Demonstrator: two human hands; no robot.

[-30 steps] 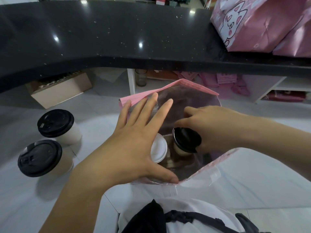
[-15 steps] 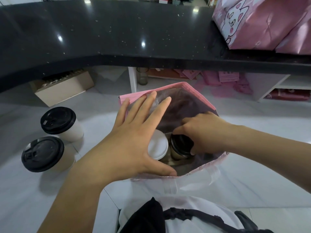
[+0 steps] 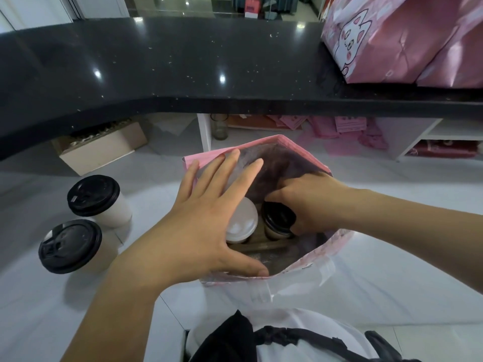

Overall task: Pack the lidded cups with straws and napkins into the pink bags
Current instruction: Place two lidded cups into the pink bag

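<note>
White tiled floor, black table (image 3: 156,61) overhead. Pink bag (image 3: 308,159) on floor; left hand (image 3: 206,226) fingers spread wide at its mouth, right hand (image 3: 313,205) grips black-lidded cup (image 3: 277,220) inside.

white marbled counter (image 3: 392,257): open pink bag (image 3: 287,150) at centre; two black-lidded cups (image 3: 92,195) (image 3: 69,245) at left, just beside each other. black speckled countertop (image 3: 183,61) across top: pink cat-print bags (image 3: 402,40) at upper right.
</note>
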